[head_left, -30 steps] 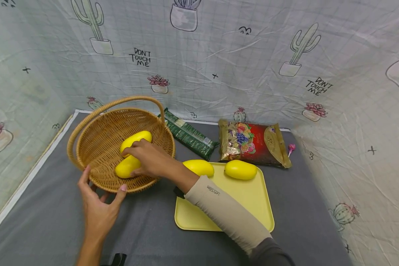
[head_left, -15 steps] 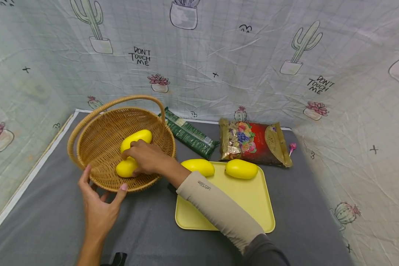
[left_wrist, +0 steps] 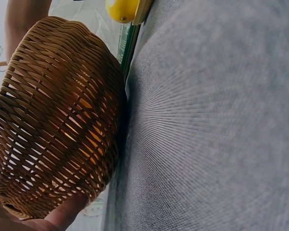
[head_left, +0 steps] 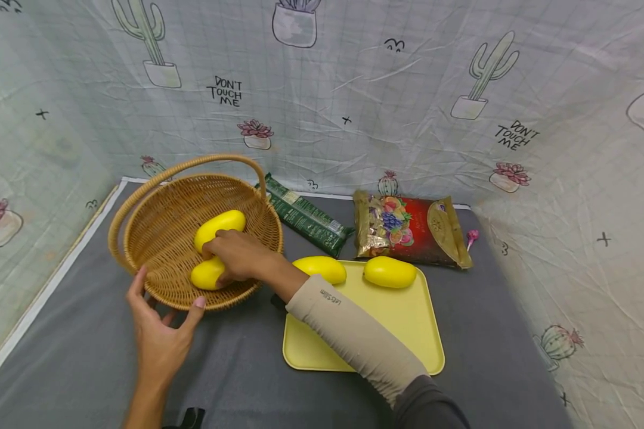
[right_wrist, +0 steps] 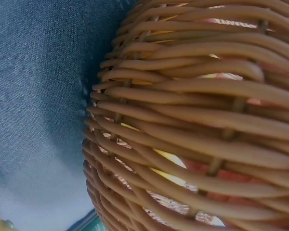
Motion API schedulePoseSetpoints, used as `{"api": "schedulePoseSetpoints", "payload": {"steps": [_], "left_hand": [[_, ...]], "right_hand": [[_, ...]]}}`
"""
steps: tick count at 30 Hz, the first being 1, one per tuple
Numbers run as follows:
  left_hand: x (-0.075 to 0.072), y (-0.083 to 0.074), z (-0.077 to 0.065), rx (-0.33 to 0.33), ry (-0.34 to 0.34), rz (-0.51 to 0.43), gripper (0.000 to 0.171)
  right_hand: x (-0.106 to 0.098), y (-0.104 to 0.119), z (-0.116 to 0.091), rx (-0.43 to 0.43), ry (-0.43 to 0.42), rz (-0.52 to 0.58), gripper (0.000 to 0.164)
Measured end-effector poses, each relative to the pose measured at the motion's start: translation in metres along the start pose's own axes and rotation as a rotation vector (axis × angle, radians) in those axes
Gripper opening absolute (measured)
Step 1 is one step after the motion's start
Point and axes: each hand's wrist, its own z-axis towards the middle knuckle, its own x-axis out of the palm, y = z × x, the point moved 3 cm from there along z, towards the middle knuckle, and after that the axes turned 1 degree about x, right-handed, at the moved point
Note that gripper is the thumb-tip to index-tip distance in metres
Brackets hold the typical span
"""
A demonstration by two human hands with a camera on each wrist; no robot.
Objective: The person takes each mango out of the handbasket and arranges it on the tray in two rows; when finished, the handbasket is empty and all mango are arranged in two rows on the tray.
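In the head view, a brown wicker basket (head_left: 155, 238) with a tall hoop handle stands at the left. Two yellow mangoes lie inside. My right hand (head_left: 238, 253) reaches in over the near side, its fingers curled round the nearer mango (head_left: 206, 274); the farther mango (head_left: 220, 227) lies just behind the fingers. My left hand (head_left: 161, 336) grips the near rim of the basket, thumb at the right and fingers at the left. The left wrist view shows a finger (left_wrist: 70, 209) against the woven wall (left_wrist: 53, 115). Weave (right_wrist: 192, 106) fills most of the right wrist view, hiding that hand's grip.
A yellow tray (head_left: 386, 333) right of the basket bears two more mangoes, one at its back left (head_left: 322, 269) and one at its back right (head_left: 389, 272). Behind lie a green packet (head_left: 306, 217), a red and gold candy bag (head_left: 413, 231) and a pink lollipop (head_left: 471, 236).
My right hand and the nearer mango have shifted slightly within the basket, lately a little toward the near right. My left hand and the basket stay in place.
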Motion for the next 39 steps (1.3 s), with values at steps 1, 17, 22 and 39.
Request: {"api": "schedulePoseSetpoints", "payload": {"steps": [1,17,22,39], "left_hand": [[0.000,0.000,0.000,0.001,0.001,-0.002,0.108],[-0.001,-0.001,0.001,-0.005,0.013,-0.021,0.107],[-0.001,-0.001,0.000,-0.004,0.009,-0.015,0.108],[0.001,-0.001,0.000,-0.001,-0.008,0.005,0.107]], "right_hand": [[0.000,0.000,-0.001,-0.008,0.002,0.006,0.047],[-0.028,-0.002,-0.034,-0.062,-0.225,0.200,0.062],[-0.045,-0.008,-0.060,-0.041,-0.348,0.271,0.065],[-0.067,-0.026,-0.150,-0.007,-0.570,0.345,0.061]]}}
